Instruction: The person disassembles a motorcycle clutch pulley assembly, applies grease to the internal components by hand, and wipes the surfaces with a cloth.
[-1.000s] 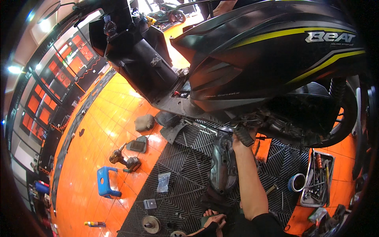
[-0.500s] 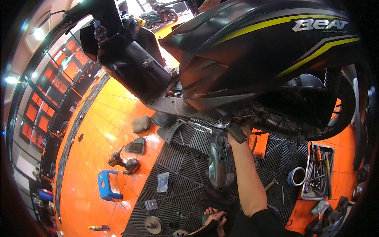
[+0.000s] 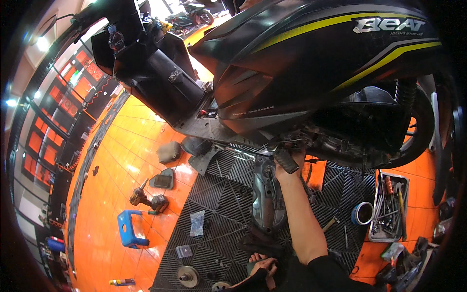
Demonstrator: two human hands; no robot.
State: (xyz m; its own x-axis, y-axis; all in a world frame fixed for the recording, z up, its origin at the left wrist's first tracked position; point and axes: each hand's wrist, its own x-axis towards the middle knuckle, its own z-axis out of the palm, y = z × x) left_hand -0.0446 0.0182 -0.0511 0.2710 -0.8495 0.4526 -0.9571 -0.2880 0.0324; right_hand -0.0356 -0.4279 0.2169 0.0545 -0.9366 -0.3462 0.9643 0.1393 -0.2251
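Observation:
My right arm (image 3: 302, 219) reaches up to the underside of a black scooter (image 3: 233, 92) with a yellow stripe. My right hand (image 3: 287, 170) is beside a dark rubber-covered pedal or footrest (image 3: 286, 160), and its fingers are hidden among the parts below the body. A long grey engine cover (image 3: 266, 194) lies on the mat to the left of my forearm. At the lower edge, my left hand (image 3: 264, 265) rests low beside what looks like toes; how its fingers are set is unclear.
A metal tray of tools (image 3: 372, 228) and a white-and-blue tin (image 3: 362, 213) lie right of the black ribbed mat (image 3: 219, 204). At left are a blue stool (image 3: 127, 228), a power driver (image 3: 146, 197) and removed covers (image 3: 169, 152). A round metal part (image 3: 187, 276) sits near the bottom.
The whole view has shifted slightly, so the scooter and floor items appear a little further left. My right hand stays under the scooter, and my left hand remains low.

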